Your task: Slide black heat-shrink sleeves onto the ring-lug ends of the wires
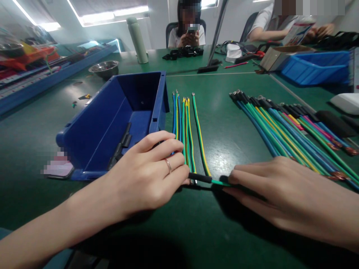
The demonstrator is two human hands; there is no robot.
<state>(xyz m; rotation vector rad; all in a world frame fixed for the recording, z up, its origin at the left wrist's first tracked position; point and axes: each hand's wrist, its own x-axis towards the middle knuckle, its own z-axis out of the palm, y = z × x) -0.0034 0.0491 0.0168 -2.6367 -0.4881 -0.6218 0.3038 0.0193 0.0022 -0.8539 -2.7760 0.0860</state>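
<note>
My left hand (157, 172), with a ring on one finger, is closed on one end of a black tubing sleeve (200, 177). A green wire (221, 183) runs from the sleeve's other end into my right hand (269, 186), whose fingers pinch it. Beyond my left hand lie several blue and green-yellow wires (187, 123) with metal lugs at their far tips. One green-yellow wire (199, 130) lies apart, to their right. Left of them stands a blue bin (92, 130) with black sleeve pieces (120, 145) inside. My left fingers hide the near part of some wires.
At the right lies a row of several coloured cables (280, 127) with black-sleeved ends. Farther back are a metal bowl (104, 69), a pale green bottle (137, 41), a stand base (207, 68), a cardboard box (273, 59) and a light blue bin (316, 69). Two people sit across the table.
</note>
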